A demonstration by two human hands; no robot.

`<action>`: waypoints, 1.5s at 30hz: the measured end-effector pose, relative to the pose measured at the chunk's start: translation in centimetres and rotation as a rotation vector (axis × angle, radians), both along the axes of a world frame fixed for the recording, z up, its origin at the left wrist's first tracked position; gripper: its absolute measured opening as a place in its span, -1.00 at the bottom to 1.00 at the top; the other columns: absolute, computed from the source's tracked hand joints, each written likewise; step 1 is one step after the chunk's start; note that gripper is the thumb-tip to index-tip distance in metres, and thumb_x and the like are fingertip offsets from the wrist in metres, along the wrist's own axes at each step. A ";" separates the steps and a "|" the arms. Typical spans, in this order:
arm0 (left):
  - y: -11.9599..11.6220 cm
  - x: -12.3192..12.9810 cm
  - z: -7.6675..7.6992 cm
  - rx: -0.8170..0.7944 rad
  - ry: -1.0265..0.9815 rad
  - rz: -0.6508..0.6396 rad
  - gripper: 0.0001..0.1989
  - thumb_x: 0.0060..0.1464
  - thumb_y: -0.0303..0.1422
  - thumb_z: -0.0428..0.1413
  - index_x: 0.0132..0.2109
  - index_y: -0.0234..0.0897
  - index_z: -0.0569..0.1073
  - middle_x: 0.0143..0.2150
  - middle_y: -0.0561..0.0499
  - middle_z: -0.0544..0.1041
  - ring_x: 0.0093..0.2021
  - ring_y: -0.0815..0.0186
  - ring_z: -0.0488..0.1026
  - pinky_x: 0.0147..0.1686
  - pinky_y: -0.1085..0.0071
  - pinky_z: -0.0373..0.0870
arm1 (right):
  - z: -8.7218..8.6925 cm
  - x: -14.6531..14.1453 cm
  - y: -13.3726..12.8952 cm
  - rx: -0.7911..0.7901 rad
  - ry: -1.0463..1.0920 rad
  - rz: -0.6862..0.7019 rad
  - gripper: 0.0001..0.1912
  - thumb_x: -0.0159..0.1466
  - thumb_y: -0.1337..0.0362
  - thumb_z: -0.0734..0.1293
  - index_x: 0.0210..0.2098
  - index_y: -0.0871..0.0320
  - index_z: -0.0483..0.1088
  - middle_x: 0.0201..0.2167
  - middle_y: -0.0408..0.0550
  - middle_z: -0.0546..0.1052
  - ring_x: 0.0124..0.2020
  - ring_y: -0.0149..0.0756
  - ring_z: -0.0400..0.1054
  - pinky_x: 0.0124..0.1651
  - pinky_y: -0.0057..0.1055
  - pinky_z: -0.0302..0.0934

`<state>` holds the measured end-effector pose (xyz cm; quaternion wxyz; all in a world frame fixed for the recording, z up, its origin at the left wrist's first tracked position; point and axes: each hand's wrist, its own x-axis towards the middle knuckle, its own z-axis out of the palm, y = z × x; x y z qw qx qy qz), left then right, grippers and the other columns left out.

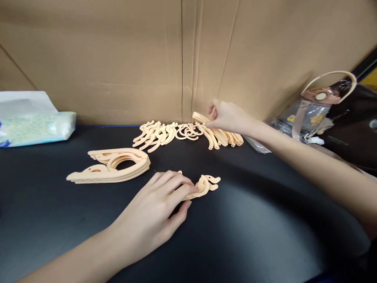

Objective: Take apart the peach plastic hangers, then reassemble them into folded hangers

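My left hand [165,206] rests on the black table with its fingers on a cream plastic piece with a curved hook [203,188], whose left part the fingers cover. Farther back, my right hand [225,114] pinches a cream curved piece [200,117] above the right-hand pile of curved arms [216,137]. Beside that pile lie loose cream hooks [187,132], then another heap of curved arms [159,135]. A neat stack of folded cream hangers [132,173] lies to the left of my left hand.
At the far left is a tissue pack [38,125]. A bottle with a handle [312,106], clear plastic wrap [259,145] and a black bag [356,129] are at the right. A cardboard wall [118,63] rises behind the table.
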<state>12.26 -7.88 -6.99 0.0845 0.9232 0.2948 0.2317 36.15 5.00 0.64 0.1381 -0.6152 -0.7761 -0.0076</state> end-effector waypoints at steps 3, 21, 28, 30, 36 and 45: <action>-0.1 0.1 0.2 -0.027 -0.001 -0.068 -0.73 0.29 -0.52 -0.04 0.03 -0.15 0.43 -0.03 0.03 0.55 -0.01 0.24 0.41 -0.02 0.27 0.28 | -0.6 -0.8 -2.2 -0.048 0.046 0.189 -0.61 0.08 0.26 0.40 -0.10 0.16 0.31 -0.28 -0.10 0.57 -0.37 -0.30 0.36 -0.38 -0.41 0.04; -1.3 0.1 1.3 -0.114 -0.098 -0.170 -0.71 0.30 -0.52 -0.03 0.08 -0.19 0.41 0.03 0.02 0.52 0.00 0.35 0.42 -0.01 0.43 0.33 | -3.3 -1.0 -8.3 0.006 0.028 0.532 -0.88 0.37 0.22 0.27 -0.23 0.15 0.31 -0.31 -0.11 0.49 -0.33 -0.33 0.33 -0.31 -0.43 0.03; 2.0 -1.1 0.3 0.186 -0.011 0.105 -0.73 0.32 -0.50 -0.05 0.09 -0.29 0.42 0.07 -0.09 0.49 0.07 0.20 0.38 0.04 0.22 0.30 | -3.8 0.8 -12.6 0.091 0.054 0.734 -0.74 0.36 0.12 0.32 -0.31 0.20 0.44 -0.34 -0.09 0.49 -0.34 -0.35 0.31 -0.24 -0.42 0.13; 2.5 -1.3 0.1 0.239 0.022 0.131 -0.72 0.32 -0.47 -0.04 0.11 -0.32 0.42 0.11 -0.13 0.48 0.11 0.14 0.38 0.07 0.16 0.29 | -4.6 0.6 -13.6 0.122 0.074 0.736 -0.63 0.29 0.00 0.37 -0.34 0.22 0.46 -0.34 -0.05 0.51 -0.33 -0.33 0.32 -0.24 -0.40 0.15; 2.5 -1.2 -0.2 0.288 0.136 0.153 -0.70 0.32 -0.39 -0.03 0.10 -0.35 0.45 0.07 -0.15 0.52 0.11 0.04 0.38 0.03 0.07 0.31 | -6.1 -0.9 -15.4 0.141 0.123 0.668 -0.76 0.24 0.18 0.42 -0.43 0.22 0.45 -0.38 -0.08 0.48 -0.33 -0.33 0.32 -0.23 -0.37 0.15; 2.3 -0.9 0.1 0.291 0.140 0.132 -0.79 0.31 -0.42 -0.01 -0.01 -0.31 0.47 -0.08 -0.06 0.58 -0.06 0.11 0.43 -0.09 0.14 0.31 | -4.4 0.0 -14.9 -0.063 0.417 0.498 -0.87 0.19 0.44 0.36 -0.48 0.17 0.38 -0.44 -0.20 0.47 -0.37 -0.43 0.28 -0.20 -0.38 0.14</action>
